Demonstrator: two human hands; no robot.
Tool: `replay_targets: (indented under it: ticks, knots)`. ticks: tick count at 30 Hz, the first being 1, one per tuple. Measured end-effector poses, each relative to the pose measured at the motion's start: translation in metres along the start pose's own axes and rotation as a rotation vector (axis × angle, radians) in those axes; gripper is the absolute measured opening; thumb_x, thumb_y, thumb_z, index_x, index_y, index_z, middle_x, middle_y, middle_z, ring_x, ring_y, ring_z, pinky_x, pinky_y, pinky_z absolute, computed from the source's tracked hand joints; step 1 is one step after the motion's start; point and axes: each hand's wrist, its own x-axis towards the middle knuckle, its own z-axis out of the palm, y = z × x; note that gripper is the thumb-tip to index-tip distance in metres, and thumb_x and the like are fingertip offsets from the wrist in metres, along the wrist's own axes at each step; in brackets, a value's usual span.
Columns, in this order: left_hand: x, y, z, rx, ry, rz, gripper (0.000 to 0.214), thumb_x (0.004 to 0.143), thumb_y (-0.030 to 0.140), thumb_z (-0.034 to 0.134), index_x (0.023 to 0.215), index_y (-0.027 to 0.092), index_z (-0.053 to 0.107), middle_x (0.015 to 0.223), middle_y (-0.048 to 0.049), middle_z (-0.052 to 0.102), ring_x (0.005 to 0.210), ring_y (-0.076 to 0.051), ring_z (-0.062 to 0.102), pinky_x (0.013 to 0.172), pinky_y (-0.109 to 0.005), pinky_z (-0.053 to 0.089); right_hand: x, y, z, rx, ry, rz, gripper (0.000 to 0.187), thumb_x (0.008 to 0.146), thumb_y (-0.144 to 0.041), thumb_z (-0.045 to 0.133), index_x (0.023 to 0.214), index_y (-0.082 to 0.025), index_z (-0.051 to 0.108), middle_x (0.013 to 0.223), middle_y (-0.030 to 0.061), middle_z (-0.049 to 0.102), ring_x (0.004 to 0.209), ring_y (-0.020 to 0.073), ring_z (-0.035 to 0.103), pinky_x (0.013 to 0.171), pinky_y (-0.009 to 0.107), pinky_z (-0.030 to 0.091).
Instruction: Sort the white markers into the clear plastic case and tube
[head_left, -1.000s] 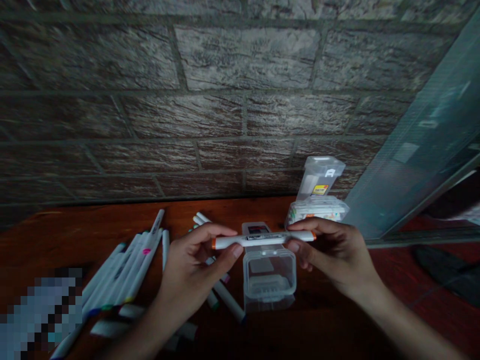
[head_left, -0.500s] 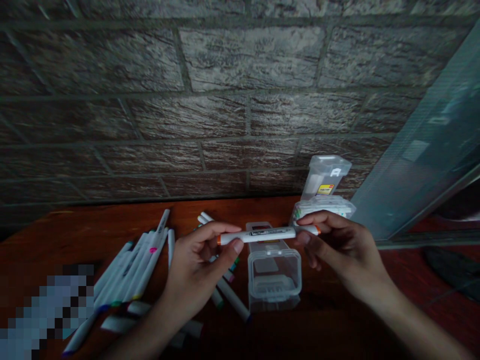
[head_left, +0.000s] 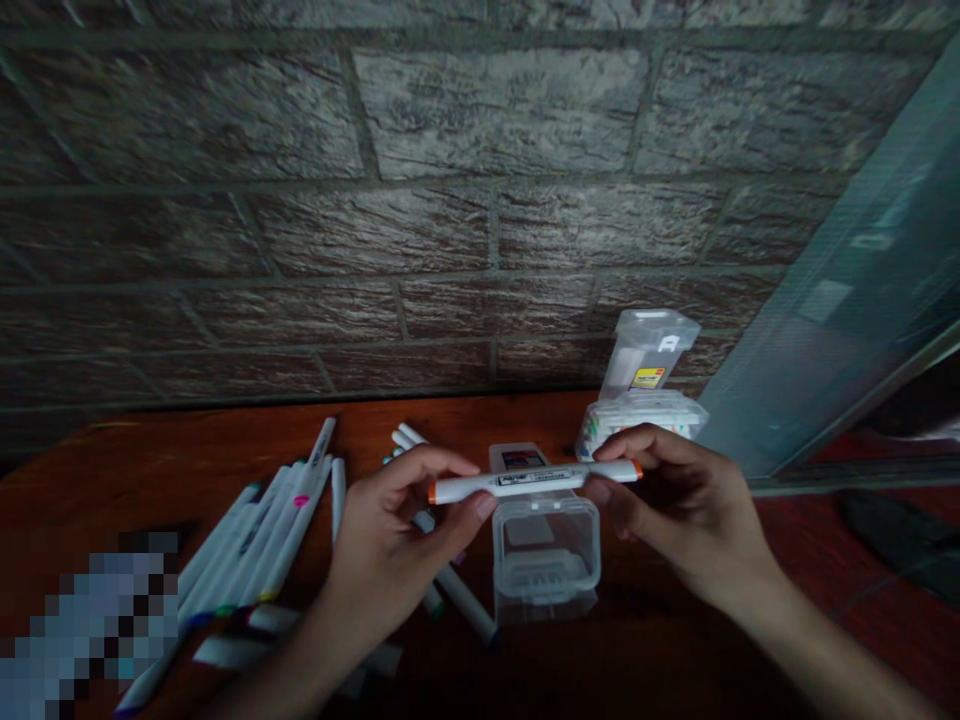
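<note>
A white marker (head_left: pixel 536 479) with orange ends is held level in front of me, its printed label facing up. My left hand (head_left: pixel 409 530) pinches its left end between thumb and fingers. At the other end, my right hand (head_left: pixel 667 510) grips it the same way. Below the marker, a clear plastic case (head_left: pixel 547 550) sits on the wooden table with its open mouth towards me; its lid (head_left: pixel 517 456) lies behind, partly hidden by the marker. Several loose white markers (head_left: pixel 469 600) lie beside the case, some covered by my left hand.
More white markers (head_left: pixel 255 540) with coloured ends lie in a row on the left of the wooden table (head_left: pixel 195 440). At the back right, a clear box holding markers (head_left: pixel 649 410) stands before an upright clear case (head_left: pixel 649 350). A brick wall (head_left: pixel 450 230) rises behind.
The marker has turned slightly in my fingers, so its label shows more fully. Both hands stay in nearly the same place, and the view has shifted a little.
</note>
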Motion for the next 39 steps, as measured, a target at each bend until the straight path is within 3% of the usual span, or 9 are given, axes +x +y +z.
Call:
replay_targets:
  ticks: [15,22,31,39]
  knots:
    - [-0.0007,-0.0014,-0.0007,-0.011,-0.014,0.003,0.009,0.084,0.025,0.079,0.09,0.025,0.072,0.071,0.0012,0.073,0.052,-0.014,0.065,0.043,-0.021,0.054,-0.0003,0.0005,-0.0016,0.005,-0.01,-0.013,0.014,0.08,-0.019,0.083,0.084,-0.018,0.07,0.068,0.0023,0.071,0.055,0.0119,0.06,0.048,0.021,0.044]
    - [-0.0003,-0.0004,-0.0001,0.007,-0.006,0.027,0.01,0.083,0.023,0.079,0.09,0.024,0.072,0.073,0.0018,0.073,0.055,-0.013,0.066,0.045,-0.019,0.055,-0.0018,-0.0007,-0.0022,-0.008,-0.012,0.025,0.009,0.086,-0.02,0.078,0.088,-0.019,0.069,0.062,-0.002,0.066,0.046,0.0089,0.054,0.043,0.02,0.041]
    - [0.001,-0.0038,-0.0009,0.01,-0.033,0.053,0.009,0.085,0.021,0.076,0.092,0.022,0.071,0.072,0.0028,0.073,0.053,-0.012,0.066,0.046,-0.019,0.054,-0.001,0.0019,-0.0021,0.0,0.003,-0.055,0.015,0.078,-0.016,0.084,0.084,-0.018,0.07,0.069,0.0004,0.07,0.057,0.0097,0.06,0.05,0.017,0.045]
    - [0.0006,-0.0006,0.0007,-0.034,-0.006,0.031,0.009,0.082,0.023,0.079,0.089,0.023,0.073,0.07,0.0029,0.072,0.051,-0.011,0.064,0.044,-0.018,0.054,-0.0007,-0.0016,-0.0013,0.046,-0.016,0.006,0.009,0.084,-0.018,0.079,0.086,-0.018,0.07,0.06,-0.0031,0.064,0.045,0.0071,0.053,0.041,0.017,0.04]
